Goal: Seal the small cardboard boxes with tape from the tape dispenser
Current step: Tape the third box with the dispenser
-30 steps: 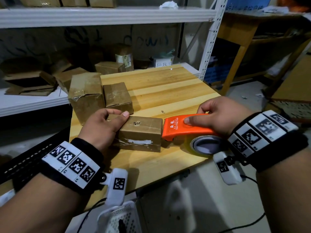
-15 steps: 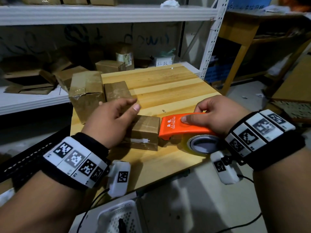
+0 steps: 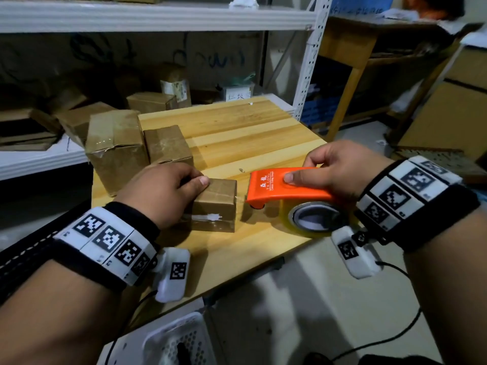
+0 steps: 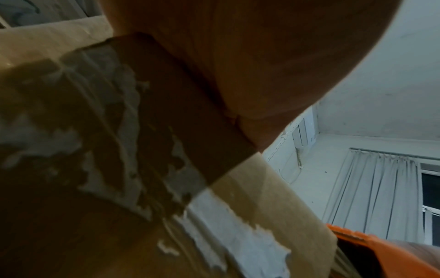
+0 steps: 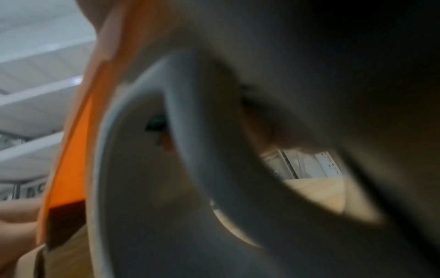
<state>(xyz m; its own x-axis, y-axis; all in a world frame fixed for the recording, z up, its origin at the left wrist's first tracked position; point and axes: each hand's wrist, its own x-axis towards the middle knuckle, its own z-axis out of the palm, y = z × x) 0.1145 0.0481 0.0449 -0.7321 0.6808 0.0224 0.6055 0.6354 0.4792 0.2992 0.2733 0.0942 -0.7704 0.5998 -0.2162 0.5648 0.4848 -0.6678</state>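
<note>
Your left thumb lies on top of the small cardboard box, fingers curled over its far side, so your left hand holds it down near the front edge of the wooden table. At three o'clock from it, your right hand grips the orange tape dispenser, thumb flat on its top, the toothed nose just beside the box. A clear strip seems to bridge them. Two taped boxes stand at eleven o'clock, with the shelving behind.
</note>
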